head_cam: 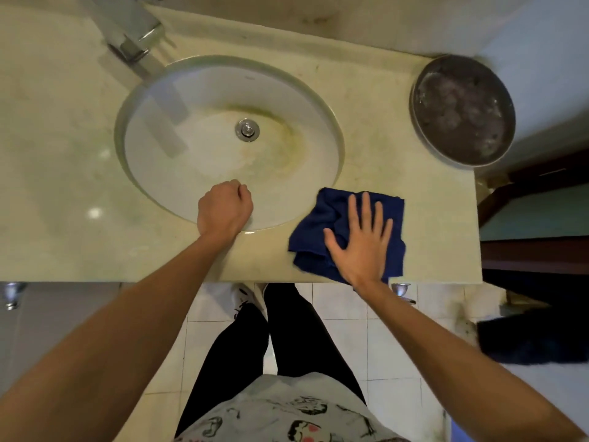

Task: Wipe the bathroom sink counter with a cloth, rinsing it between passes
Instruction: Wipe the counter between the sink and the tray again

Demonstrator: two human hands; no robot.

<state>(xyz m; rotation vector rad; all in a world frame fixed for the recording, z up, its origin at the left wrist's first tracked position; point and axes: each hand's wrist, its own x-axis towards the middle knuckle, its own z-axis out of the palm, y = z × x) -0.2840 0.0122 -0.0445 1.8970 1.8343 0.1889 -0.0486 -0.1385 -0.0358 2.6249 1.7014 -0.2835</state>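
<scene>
Blue cloth (347, 231) lies bunched on counter (382, 122) at 4 o'clock from basin (229, 141). Right hand (361, 240) presses it flat, fingers spread. Left hand (224, 207) fisted, empty, at basin's front rim. Step: wiping pass. Next likely: rinse under faucet (134, 39).

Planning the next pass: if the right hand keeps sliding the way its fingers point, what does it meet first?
Likely nothing soon: the right hand, flat on the blue cloth, points across bare counter toward the back wall; the metal basin sits off to the right.
</scene>
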